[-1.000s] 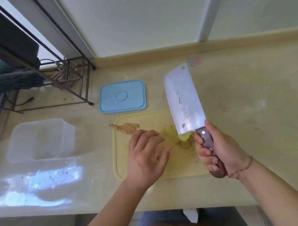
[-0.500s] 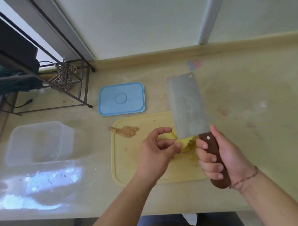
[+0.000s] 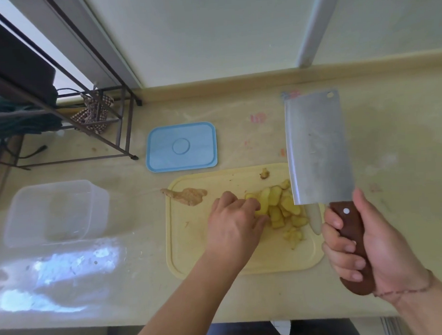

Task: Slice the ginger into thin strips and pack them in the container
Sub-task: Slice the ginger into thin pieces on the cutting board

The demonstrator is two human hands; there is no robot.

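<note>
One cleaver (image 3: 317,149), one cutting board (image 3: 192,248), one container (image 3: 56,213), one lid (image 3: 181,146), roughly a dozen ginger slices (image 3: 279,205) (overlapping).

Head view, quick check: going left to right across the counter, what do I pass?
Clear container → blue lid → unpeeled ginger piece → left hand → ginger slices → cleaver → right hand.
</note>
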